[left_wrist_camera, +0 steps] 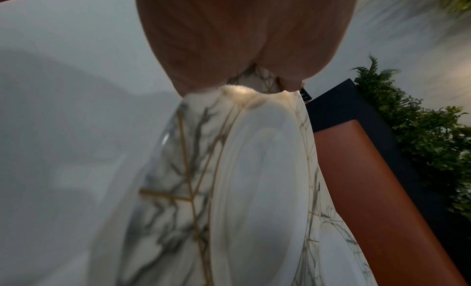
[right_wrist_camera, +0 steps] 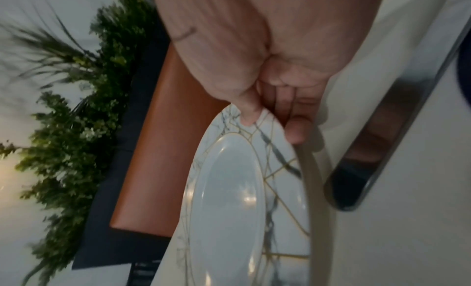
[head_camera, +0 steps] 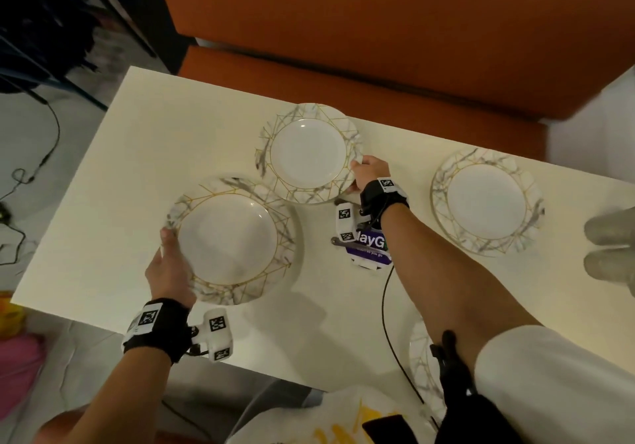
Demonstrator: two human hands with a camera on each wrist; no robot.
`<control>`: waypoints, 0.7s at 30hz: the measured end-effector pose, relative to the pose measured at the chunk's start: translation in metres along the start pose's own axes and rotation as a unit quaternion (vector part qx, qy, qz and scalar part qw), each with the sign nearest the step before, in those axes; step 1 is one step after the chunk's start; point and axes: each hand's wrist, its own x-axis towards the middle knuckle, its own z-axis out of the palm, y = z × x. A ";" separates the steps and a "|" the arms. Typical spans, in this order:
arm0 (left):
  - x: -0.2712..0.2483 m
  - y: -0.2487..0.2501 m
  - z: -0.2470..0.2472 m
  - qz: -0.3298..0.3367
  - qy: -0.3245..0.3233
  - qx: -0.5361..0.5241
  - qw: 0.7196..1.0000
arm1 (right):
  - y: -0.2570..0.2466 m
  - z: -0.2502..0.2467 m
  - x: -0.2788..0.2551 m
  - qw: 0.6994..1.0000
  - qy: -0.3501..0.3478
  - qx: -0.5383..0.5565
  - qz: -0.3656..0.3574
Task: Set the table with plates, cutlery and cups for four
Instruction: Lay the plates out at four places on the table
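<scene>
Plates: we see four round, glossy plates with plain white wells and broad marbled rims of grey veining crossed by thin gold lines.
Near-left plate (head_camera: 228,239): our left hand (head_camera: 170,273) grips its left edge, thumb on top of the rim; it overlaps the lower-left rim of the far plate.
Far plate (head_camera: 309,153): our right hand (head_camera: 369,170) pinches its right rim, thumb on top and fingers (right_wrist_camera: 295,132) curled beneath; it sits toward the far edge of the worktop (head_camera: 137,155).
Right plate (head_camera: 486,201): it lies flat on the worktop, well apart from both hands.
Fourth plate (head_camera: 421,357): it is at the near edge, mostly hidden behind our right forearm.
Worktop: smooth, matt, cream-white and rectangular.
Head view only: all four plates together, a purple-and-white printed card (head_camera: 369,247) beneath the right wrist, and the orange upholstered bench (head_camera: 378,31) beyond the worktop.
Left wrist view: the left hand's palm over the marbled rim (left_wrist_camera: 188,169) seen edge-on, and green foliage (left_wrist_camera: 420,129) behind a dark planter.
Right wrist view: the thumb pressed onto the rim, and a shiny metal cutlery handle (right_wrist_camera: 377,149) lying on the worktop just beside the plate, which kind of cutlery we cannot tell.
</scene>
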 end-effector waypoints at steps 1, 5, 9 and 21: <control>-0.002 0.002 0.001 0.001 -0.003 -0.002 1.000 | -0.002 0.004 -0.001 1.000 0.001 0.001 0.000; -0.003 0.008 0.003 0.008 -0.012 -0.015 1.000 | -0.013 0.021 0.001 0.998 0.012 -0.053 -0.013; -0.003 0.012 0.002 0.009 -0.012 -0.024 1.000 | -0.016 0.036 0.010 0.997 0.004 -0.082 -0.016; -0.008 0.012 0.006 0.007 -0.025 -0.046 0.999 | -0.023 0.035 -0.003 0.995 -0.039 -0.091 -0.022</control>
